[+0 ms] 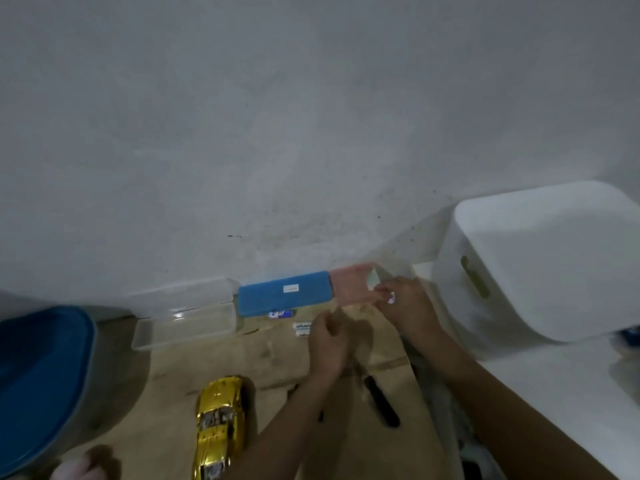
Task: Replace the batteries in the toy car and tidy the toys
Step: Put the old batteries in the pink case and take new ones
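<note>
At lower centre the gold toy car [218,424] looks light, stiff and slick, best gripped across its sides; the right hand [405,306] pinches a small shiny item [390,298], the left hand [327,344] too blurred to read.

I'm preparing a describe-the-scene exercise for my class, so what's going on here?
A person works at a brown surface against a wall. The right hand is at a pink box beside a blue case. The left hand hovers near loose batteries. The gold toy car lies untouched nearer the person, and a black tool lies apart to its right. Blur hides whether the fingers grip anything.
</note>
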The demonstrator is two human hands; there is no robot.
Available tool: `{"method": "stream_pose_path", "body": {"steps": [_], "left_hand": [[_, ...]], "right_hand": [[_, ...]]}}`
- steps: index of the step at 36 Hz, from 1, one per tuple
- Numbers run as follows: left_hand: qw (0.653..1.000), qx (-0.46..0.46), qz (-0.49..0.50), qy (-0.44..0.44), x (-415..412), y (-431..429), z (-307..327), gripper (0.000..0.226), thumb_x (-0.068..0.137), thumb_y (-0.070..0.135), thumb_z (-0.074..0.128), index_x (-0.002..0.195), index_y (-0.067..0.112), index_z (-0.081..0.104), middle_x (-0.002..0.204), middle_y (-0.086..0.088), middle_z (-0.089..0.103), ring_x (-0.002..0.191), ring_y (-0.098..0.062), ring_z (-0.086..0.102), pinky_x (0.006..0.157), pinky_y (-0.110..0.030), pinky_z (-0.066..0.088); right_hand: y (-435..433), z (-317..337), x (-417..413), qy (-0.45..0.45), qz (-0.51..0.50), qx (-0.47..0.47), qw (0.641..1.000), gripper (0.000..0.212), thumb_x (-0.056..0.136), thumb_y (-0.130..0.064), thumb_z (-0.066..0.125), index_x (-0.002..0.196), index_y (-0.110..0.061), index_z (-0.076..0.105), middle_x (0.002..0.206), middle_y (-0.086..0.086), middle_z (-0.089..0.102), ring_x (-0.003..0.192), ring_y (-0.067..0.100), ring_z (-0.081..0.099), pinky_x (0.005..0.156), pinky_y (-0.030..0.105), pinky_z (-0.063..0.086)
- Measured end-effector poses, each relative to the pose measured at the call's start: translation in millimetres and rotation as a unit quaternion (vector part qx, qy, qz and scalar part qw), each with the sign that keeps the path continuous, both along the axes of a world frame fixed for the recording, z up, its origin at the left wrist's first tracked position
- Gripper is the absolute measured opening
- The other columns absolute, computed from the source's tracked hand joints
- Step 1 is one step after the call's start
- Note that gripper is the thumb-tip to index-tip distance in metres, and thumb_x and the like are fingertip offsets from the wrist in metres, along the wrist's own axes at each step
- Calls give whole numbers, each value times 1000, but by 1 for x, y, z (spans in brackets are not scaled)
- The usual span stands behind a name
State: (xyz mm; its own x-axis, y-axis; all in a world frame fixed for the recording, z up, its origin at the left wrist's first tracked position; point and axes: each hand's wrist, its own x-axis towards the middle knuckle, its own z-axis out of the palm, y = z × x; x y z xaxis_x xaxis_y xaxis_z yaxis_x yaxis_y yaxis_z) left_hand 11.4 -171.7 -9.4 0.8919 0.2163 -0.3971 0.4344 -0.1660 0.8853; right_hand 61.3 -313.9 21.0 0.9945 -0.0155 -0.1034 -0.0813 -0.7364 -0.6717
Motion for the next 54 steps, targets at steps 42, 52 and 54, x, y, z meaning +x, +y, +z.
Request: {"method": "stream_pose_path", "body": {"steps": [42,52,54], "left_hand": [[991,-33,96,-88,52,-38,-45,46,97,30,46,140,16,42,130,-3,57,120,-14,50,104,-31,42],[992,-53,94,-71,48,-39,-43,47,96,27,49,142,19,39,117,16,51,111,0,48,89,-8,38],[994,-44,77,-67,47,-38,-44,47,97,24,48,142,19,37,118,13,50,112,-3,47,90,-12,37]], "right_hand": [[-10,-74,52,-247,168,-78,951,31,87,-28,52,96,-7,73,100,10,73,78,24,72,63,33,60],[-8,-46,70,-174,115,22,978,26,88,-29,60,97,-8,73,100,8,73,89,19,68,81,35,54],[-7,-42,74,-166,106,26,980,25,87,-28,63,101,-10,73,104,6,72,92,17,67,86,33,53]]}}
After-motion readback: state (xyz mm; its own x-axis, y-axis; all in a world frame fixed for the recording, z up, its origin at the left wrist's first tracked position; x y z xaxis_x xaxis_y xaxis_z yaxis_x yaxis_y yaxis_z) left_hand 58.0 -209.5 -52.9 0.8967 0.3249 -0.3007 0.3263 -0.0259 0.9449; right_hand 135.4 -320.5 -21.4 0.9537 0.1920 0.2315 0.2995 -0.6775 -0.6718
